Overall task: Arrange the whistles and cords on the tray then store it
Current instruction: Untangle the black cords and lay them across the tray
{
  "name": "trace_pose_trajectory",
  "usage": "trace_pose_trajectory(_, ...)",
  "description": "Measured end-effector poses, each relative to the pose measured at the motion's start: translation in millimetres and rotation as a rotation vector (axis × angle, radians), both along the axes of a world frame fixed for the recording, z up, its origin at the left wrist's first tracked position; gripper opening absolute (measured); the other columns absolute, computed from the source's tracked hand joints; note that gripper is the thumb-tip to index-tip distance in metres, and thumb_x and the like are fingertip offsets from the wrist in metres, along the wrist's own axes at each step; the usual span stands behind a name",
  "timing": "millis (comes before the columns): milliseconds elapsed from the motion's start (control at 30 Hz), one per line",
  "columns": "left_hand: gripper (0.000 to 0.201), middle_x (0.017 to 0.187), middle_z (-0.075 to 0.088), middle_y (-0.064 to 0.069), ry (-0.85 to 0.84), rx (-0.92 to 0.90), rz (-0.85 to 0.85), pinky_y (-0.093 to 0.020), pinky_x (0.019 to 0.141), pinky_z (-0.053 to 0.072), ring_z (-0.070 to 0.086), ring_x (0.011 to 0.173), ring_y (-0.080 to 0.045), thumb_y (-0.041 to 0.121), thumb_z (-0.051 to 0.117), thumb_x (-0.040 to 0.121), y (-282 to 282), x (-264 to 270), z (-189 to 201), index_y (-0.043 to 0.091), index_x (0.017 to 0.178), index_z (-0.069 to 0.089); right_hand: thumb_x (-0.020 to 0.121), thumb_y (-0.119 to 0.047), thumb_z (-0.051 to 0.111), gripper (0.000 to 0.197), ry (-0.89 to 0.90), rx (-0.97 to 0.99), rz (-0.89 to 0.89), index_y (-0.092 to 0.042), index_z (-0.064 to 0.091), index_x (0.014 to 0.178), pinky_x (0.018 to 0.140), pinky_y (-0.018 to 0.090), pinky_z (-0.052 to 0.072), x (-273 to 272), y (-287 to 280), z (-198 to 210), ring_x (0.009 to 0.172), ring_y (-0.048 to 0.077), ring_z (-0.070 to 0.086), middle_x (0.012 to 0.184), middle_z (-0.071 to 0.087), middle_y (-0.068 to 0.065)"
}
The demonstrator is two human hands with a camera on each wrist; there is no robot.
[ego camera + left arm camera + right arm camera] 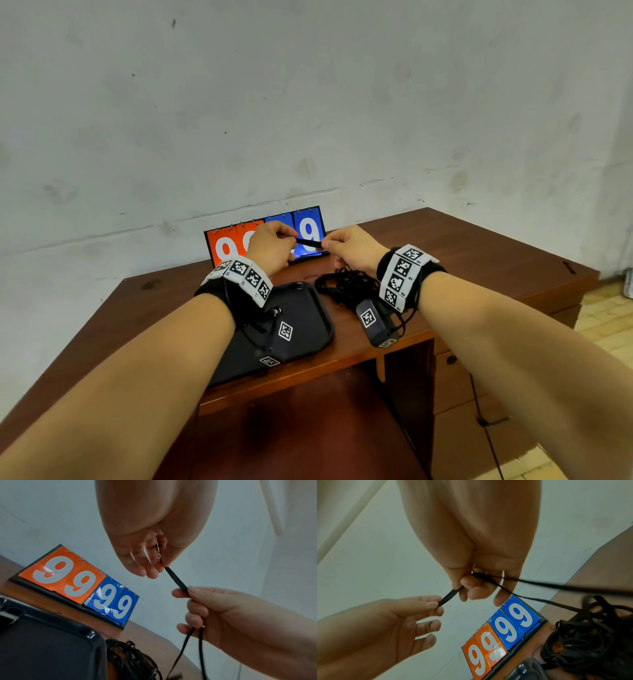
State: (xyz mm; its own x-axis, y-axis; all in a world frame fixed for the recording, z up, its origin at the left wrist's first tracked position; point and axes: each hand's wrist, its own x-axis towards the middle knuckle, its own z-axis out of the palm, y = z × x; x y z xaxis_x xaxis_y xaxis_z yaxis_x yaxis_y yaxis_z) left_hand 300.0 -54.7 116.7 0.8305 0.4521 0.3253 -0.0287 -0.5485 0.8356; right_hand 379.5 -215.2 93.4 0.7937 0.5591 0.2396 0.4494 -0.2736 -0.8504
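Both hands are raised above the desk, pinching one black cord (308,243) between them. In the left wrist view my left hand (159,566) pinches one end of the cord's thick sleeve (175,578) and my right hand (183,592) pinches the other end. Two strands (188,649) hang from the right hand towards a tangled pile of black cords (346,284) on the desk. The black tray (308,301) lies under my left wrist, left of the pile. In the right wrist view the strands (556,586) run to the pile (582,642).
A flip scoreboard (226,246) showing orange 99 and blue 99 stands at the back of the brown desk (479,246), against the wall and just behind the hands. The desk has drawers (455,377) at the right front.
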Motion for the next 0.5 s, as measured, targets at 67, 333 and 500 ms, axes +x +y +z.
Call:
trace_pose_trajectory(67,0.019,0.082,0.066,-0.009,-0.042,-0.088,0.052,-0.032,0.055,0.052,0.061,0.057,-0.019,-0.002,0.052,0.088,11.8,-5.3,2.2,0.014,0.086,0.062,0.099,-0.024,0.053,0.019,0.001,-0.007,-0.017,-0.015,0.069,0.094,0.048,0.020,0.041,-3.9,-1.7,6.0,0.046,0.011,0.045,0.061,0.054,0.007)
trace_pose_trajectory(333,0.022,0.075,0.063,-0.010,-0.140,-0.286,0.226,-0.027,0.046,0.044,0.056,0.052,-0.020,-0.006,0.050,0.085,65.2,-45.7,7.9,0.006,0.097,0.064,0.097,-0.022,0.056,0.023,-0.048,-0.011,-0.060,-0.005,0.071,0.102,0.053,0.025,0.042,-29.0,2.5,24.0,0.050,0.013,0.045,0.060,0.051,0.003)
trace_pose_trajectory(500,0.022,0.072,0.063,-0.009,-0.169,-0.286,0.319,-0.023,0.040,0.043,0.057,0.051,-0.020,-0.007,0.050,0.085,104.2,-79.7,8.9,0.005,0.097,0.063,0.097,-0.021,0.057,0.026,-0.080,-0.038,-0.071,0.000,0.071,0.101,0.043,0.015,0.036,-45.2,17.5,29.5,0.049,0.009,0.040,0.059,0.048,0.000)
